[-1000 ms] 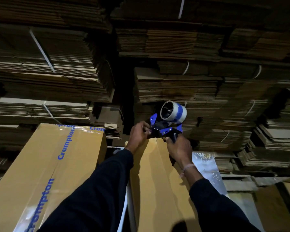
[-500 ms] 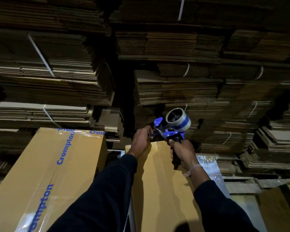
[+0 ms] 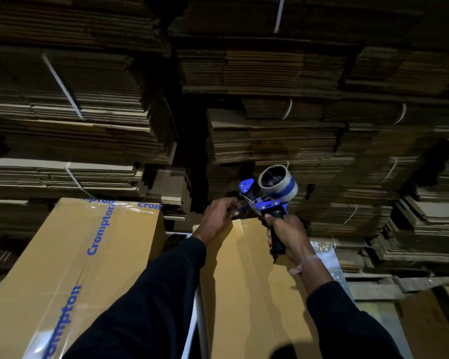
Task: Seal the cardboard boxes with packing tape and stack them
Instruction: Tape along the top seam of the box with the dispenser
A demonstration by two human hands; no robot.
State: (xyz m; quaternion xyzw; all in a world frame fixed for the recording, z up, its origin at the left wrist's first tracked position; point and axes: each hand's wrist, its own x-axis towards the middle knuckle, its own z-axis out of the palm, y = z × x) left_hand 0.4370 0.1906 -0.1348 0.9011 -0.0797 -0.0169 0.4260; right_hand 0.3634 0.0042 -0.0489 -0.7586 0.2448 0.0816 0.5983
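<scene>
A tall tan cardboard box (image 3: 246, 288) stands in front of me, its top flaps meeting in a centre seam. My right hand (image 3: 287, 235) grips the black handle of a blue tape dispenser (image 3: 266, 196) with a clear tape roll, held just above the box's far edge. My left hand (image 3: 218, 216) rests on the far end of the box and pinches the tape end at the dispenser's mouth. To the left stands a sealed box (image 3: 70, 270) with clear tape and blue "Crompton" print along its seam.
Strapped bundles of flattened cardboard (image 3: 270, 99) fill the wall behind and both sides. More flat stacks (image 3: 412, 229) sit low at the right. A shiny plastic sheet (image 3: 329, 260) lies beside the box, and another carton (image 3: 430, 322) is at the lower right.
The dispenser has shifted slightly right and tilted, its roll turning more toward me. My left hand stays at the dispenser's mouth on the far box edge.
</scene>
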